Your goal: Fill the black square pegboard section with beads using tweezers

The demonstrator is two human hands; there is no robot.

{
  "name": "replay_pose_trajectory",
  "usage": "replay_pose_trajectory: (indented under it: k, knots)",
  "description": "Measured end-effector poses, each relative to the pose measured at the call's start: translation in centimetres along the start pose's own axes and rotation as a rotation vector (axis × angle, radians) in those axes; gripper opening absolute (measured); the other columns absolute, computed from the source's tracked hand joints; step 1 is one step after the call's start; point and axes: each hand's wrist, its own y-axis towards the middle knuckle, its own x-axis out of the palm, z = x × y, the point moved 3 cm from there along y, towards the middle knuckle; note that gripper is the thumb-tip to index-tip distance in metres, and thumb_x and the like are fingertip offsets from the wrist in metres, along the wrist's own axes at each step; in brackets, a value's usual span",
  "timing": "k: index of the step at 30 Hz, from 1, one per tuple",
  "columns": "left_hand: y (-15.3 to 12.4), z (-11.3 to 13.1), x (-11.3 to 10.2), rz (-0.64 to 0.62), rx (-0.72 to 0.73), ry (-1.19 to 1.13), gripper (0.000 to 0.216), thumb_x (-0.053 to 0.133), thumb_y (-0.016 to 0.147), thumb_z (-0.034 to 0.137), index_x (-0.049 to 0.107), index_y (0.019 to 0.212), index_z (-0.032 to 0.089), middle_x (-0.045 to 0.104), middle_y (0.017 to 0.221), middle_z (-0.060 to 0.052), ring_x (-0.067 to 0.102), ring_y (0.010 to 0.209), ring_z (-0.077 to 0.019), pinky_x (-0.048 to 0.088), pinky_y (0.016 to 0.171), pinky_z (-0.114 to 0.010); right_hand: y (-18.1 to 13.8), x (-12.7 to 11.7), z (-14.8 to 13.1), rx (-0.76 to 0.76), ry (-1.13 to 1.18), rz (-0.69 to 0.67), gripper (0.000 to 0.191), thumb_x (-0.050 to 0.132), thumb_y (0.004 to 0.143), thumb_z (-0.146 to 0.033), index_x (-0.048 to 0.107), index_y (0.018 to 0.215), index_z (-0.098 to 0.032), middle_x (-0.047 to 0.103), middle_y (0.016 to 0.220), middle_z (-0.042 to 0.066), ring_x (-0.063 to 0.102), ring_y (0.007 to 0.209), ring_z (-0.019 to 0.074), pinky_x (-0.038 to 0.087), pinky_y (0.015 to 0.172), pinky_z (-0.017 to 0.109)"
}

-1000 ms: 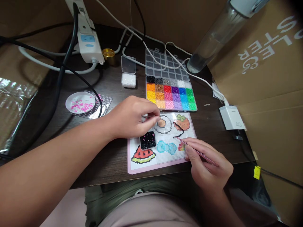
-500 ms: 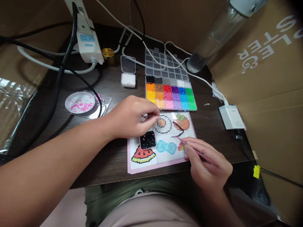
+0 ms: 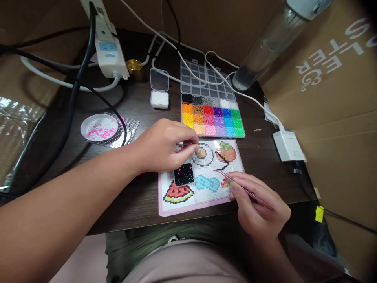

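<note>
Pink tweezers (image 3: 249, 191) are gripped in my right hand (image 3: 263, 206). Their tips touch or hover just over the clear pegboard (image 3: 206, 198), beside a line of black beads (image 3: 225, 166). The pegboard lies on a pattern sheet (image 3: 173, 207) with pixel pictures: a watermelon slice, a fried egg, a blue bow and a round orange fruit. My left hand (image 3: 169, 145) hangs over the sheet's upper left, thumb and forefinger pinched together; what they hold, if anything, cannot be made out. Below it sits a small box of black beads (image 3: 184, 175) with a few pink ones, partly hidden.
Behind the sheet stands an open bead case (image 3: 212, 118) with many colours. A small box of white beads (image 3: 159, 100), a dish of pink and white beads (image 3: 99, 127) and a gold cup (image 3: 134, 70) are leftward. Cables cross over; a clear bottle (image 3: 259, 55) stands back right.
My right hand has shifted very slightly to the right, with the tweezer tips staying near the same spot. My left hand has hardly moved.
</note>
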Motion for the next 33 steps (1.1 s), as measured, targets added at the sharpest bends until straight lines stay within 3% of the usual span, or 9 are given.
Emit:
replay_pose_trajectory:
  k: [6,12,33]
  knots:
    - [-0.1,0.0,0.0,0.013,0.013,0.006,0.013,0.058,0.086,0.018,0.071,0.080,0.016,0.070,0.070,0.000,0.056,0.057,-0.0083,0.038,0.056,-0.021,-0.4,0.8,-1.6,-0.093,0.037,-0.068,0.042,0.072,0.075,0.005,0.075,0.107,-0.021,0.078,0.099,0.006,0.077,0.089,0.0220,0.066,0.079,0.036]
    - [-0.1,0.0,0.2,0.062,0.061,0.005,0.011,0.060,0.083,0.014,0.070,0.079,0.014,0.069,0.068,0.001,0.056,0.057,-0.0074,0.038,0.054,-0.020,-0.5,2.9,-3.7,-0.160,0.125,-0.222,0.037,0.067,0.078,0.005,0.072,0.108,-0.017,0.078,0.097,0.009,0.077,0.087,0.0202,0.067,0.073,0.029]
    - [-0.2,-0.1,0.3,0.055,0.048,-0.012,0.011,0.060,0.082,0.013,0.070,0.078,0.016,0.069,0.069,0.001,0.058,0.059,-0.0086,0.041,0.057,-0.021,-0.2,3.5,-3.6,-0.104,0.209,-0.250,0.031,0.068,0.079,0.005,0.073,0.104,-0.012,0.078,0.097,0.011,0.076,0.091,0.0175,0.064,0.083,0.025]
